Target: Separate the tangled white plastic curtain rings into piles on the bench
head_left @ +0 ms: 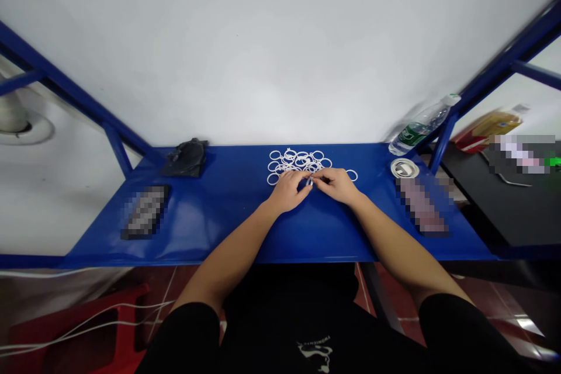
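Observation:
A loose pile of thin white plastic rings [302, 159], several with small tabs, lies on the blue table near the wall. At the pile's near edge, my left hand [289, 190] is closed, thumb and fingers pinched on a small white ring [311, 182]. My right hand [337, 186] pinches the same piece from the other side, its fingertips almost meeting the left ones. Most of that ring is hidden by the fingers. Just right of my right hand, a single ring [352, 175] lies flat on the table.
On the blue table [228, 204], a black plastic bag [186, 158] and a blurred dark item [146, 211] lie left. A water bottle [423, 127], a white tape-like roll [404, 169] and a blurred pinkish item [421, 205] are right. Blue frame bars [442, 143] flank the table.

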`<state>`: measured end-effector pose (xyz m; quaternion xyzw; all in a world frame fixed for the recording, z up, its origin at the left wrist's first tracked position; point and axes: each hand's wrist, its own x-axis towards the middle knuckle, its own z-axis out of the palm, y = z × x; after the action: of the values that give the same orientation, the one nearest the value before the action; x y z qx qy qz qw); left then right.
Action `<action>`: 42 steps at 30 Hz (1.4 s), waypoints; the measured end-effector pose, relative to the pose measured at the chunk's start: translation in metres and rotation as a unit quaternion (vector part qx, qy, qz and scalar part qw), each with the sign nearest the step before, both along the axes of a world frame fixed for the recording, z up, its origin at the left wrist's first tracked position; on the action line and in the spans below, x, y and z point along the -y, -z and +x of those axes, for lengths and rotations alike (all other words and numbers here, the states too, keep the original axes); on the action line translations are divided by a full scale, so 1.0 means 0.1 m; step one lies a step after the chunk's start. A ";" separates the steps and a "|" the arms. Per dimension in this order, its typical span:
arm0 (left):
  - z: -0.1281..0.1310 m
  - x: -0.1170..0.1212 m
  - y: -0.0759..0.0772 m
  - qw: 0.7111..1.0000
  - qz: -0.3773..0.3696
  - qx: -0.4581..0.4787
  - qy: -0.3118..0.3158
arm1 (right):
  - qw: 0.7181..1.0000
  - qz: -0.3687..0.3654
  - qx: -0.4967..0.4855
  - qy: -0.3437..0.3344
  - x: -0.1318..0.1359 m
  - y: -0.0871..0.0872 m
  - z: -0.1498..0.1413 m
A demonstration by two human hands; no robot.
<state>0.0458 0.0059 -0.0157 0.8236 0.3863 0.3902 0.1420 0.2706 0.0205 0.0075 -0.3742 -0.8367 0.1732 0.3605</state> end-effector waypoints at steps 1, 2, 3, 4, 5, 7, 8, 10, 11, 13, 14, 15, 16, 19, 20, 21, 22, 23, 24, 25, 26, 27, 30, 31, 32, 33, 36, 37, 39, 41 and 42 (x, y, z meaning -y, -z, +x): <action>0.00 -0.01 0.00 1.000 -0.015 0.006 0.010 | 1.000 -0.002 -0.001 -0.003 0.00 0.00 0.00; 0.00 -0.02 0.01 0.999 -0.029 0.014 0.020 | 1.000 -0.005 -0.001 -0.006 0.00 0.00 -0.01; 0.00 -0.03 0.01 0.999 -0.040 0.023 0.028 | 1.000 -0.008 -0.001 -0.010 0.01 0.00 -0.01; 0.00 -0.04 0.01 0.998 -0.046 0.032 0.032 | 1.000 -0.011 -0.002 -0.013 0.01 0.00 -0.02; 0.00 -0.05 0.02 0.998 -0.046 0.040 0.031 | 1.000 -0.011 -0.003 -0.016 0.01 0.00 -0.02; 0.01 -0.05 0.02 0.998 -0.038 0.051 0.022 | 1.000 -0.008 -0.010 -0.019 0.02 0.00 -0.04; 0.01 -0.05 0.02 0.998 -0.033 0.055 0.017 | 1.000 -0.007 -0.012 -0.020 0.02 0.00 -0.05; 0.01 -0.04 0.02 0.998 -0.030 0.061 0.012 | 1.000 -0.007 -0.019 -0.019 0.03 -0.01 -0.06; 0.01 -0.03 0.02 0.998 -0.030 0.063 0.010 | 1.000 -0.009 -0.022 -0.017 0.03 -0.01 -0.06; 0.01 -0.02 0.01 0.997 -0.027 0.070 0.006 | 0.999 -0.013 -0.027 -0.013 0.03 -0.02 -0.06; 0.01 -0.02 0.01 0.997 -0.026 0.074 0.004 | 1.000 -0.012 -0.027 -0.011 0.03 -0.02 -0.06; 0.01 -0.02 0.01 0.997 -0.026 0.076 0.002 | 1.000 -0.009 -0.024 -0.008 0.03 -0.01 -0.06; 0.00 -0.03 0.01 0.997 -0.025 0.076 0.001 | 1.000 -0.006 -0.019 -0.005 0.02 -0.01 -0.06; 0.00 -0.03 0.01 0.997 -0.020 0.075 -0.001 | 1.000 -0.005 0.001 0.009 0.00 0.01 -0.05; 0.00 -0.03 0.01 0.997 -0.016 0.076 -0.003 | 1.000 -0.009 0.006 0.011 0.00 0.01 -0.05; 0.00 -0.03 0.01 0.997 -0.013 0.077 -0.005 | 1.000 -0.014 0.010 0.009 0.00 0.01 -0.05; 0.01 -0.03 0.02 0.997 -0.009 0.077 -0.008 | 1.000 -0.019 0.013 0.004 0.00 0.02 -0.05; 0.01 -0.03 0.02 0.997 -0.005 0.077 -0.011 | 1.000 -0.022 0.015 -0.001 0.01 0.02 -0.06; 0.01 -0.04 0.02 0.997 0.001 0.076 -0.014 | 1.000 -0.025 0.015 -0.006 0.01 0.01 -0.06; 0.02 -0.04 0.02 0.997 0.009 0.075 -0.017 | 1.000 -0.025 0.014 -0.011 0.02 0.01 -0.07; 0.02 -0.04 0.02 0.997 0.018 0.074 -0.020 | 0.999 -0.026 0.013 -0.015 0.02 0.01 -0.07; 0.02 -0.05 0.03 0.997 0.028 0.075 -0.022 | 0.999 -0.026 0.011 -0.019 0.03 0.01 -0.08; 0.02 -0.06 0.03 0.995 0.055 0.081 -0.023 | 0.999 -0.028 0.008 -0.030 0.04 0.01 -0.09; 0.02 -0.06 0.03 0.995 0.060 0.083 -0.021 | 0.999 -0.028 0.007 -0.033 0.04 0.00 -0.09; 0.01 -0.06 0.02 0.995 0.061 0.083 -0.020 | 0.999 -0.029 0.007 -0.036 0.04 0.00 -0.09; 0.01 -0.06 0.02 0.995 0.060 0.082 -0.017 | 0.999 -0.030 0.007 -0.037 0.05 0.00 -0.09; 0.00 -0.05 0.00 0.995 0.054 0.081 -0.009 | 0.999 -0.030 0.007 -0.035 0.06 -0.01 -0.10; 0.00 -0.04 0.00 0.995 0.054 0.082 -0.007 | 0.999 -0.031 0.007 -0.033 0.06 -0.02 -0.10; 0.00 -0.04 -0.02 0.995 0.058 0.087 0.001 | 0.999 -0.034 0.004 -0.027 0.07 -0.02 -0.10; 0.00 -0.03 -0.02 0.993 0.064 0.094 0.009 | 0.999 -0.038 -0.004 -0.024 0.07 -0.02 -0.11; 0.00 -0.03 -0.02 0.993 0.065 0.098 0.012 | 0.999 -0.042 -0.009 -0.027 0.07 -0.02 -0.11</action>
<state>0.0460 0.0093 -0.0133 0.7933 0.3343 0.4919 0.1302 0.2597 0.0138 0.0097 -0.3649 -0.8351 0.2207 0.3474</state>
